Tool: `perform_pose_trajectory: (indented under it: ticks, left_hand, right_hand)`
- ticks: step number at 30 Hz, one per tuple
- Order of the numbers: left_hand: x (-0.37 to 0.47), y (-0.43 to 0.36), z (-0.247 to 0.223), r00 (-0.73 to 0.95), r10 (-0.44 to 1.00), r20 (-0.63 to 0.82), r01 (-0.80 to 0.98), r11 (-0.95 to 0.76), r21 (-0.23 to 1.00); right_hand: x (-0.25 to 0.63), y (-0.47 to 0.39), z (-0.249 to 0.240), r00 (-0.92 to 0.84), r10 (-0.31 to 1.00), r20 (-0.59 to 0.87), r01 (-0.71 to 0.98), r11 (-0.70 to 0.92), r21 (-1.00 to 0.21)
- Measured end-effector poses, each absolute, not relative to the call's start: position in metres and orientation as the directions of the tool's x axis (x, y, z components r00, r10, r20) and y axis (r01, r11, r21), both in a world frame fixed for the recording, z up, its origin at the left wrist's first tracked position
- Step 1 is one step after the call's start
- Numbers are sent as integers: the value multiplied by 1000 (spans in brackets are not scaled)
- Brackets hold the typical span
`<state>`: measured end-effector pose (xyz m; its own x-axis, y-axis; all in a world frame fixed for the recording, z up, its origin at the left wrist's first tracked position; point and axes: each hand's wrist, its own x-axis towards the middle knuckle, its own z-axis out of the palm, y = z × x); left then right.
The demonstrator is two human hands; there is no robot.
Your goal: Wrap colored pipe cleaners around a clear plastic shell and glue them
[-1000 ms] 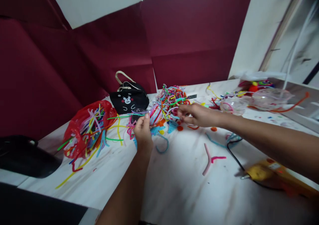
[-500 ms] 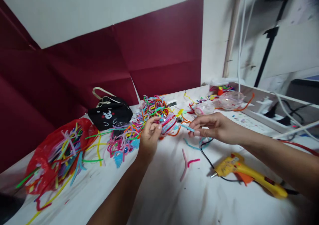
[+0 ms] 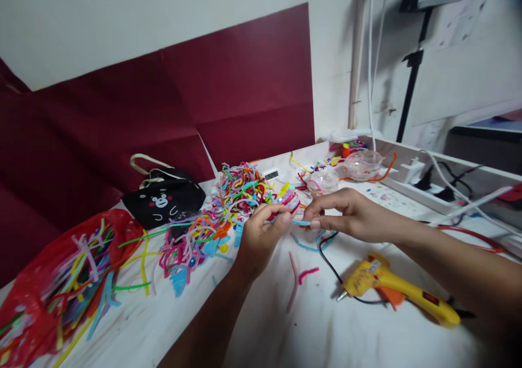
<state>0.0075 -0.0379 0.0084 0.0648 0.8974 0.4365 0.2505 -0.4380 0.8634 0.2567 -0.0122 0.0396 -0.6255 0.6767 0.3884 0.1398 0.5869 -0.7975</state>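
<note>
My left hand is closed round a ball striped with pink and red pipe cleaners, and its fingers hide much of it. My right hand pinches a short light-blue pipe cleaner between thumb and fingers. That blue piece spans the small gap between both hands, its left end by my left thumb. Below the hands, a pale pink pipe cleaner and a short magenta one lie on the white table.
A yellow glue gun lies under my right forearm, with its black cord trailing. Heaped pipe cleaners, a black drawstring bag and a red plastic bag are at left. Clear plastic domes and a power strip stand at back right.
The view has swung slightly right. My left hand has moved right with the striped ball, towards my right hand, and the blue pipe cleaner is now close against it.
</note>
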Motion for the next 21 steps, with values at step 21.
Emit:
perform_pose_trajectory:
  ticks: [21]
  left_hand:
    - [-14,-30,10,-153,847,509,325,-443,836]
  right_hand:
    - [261,-10,40,-478,807,347,394,550,-736]
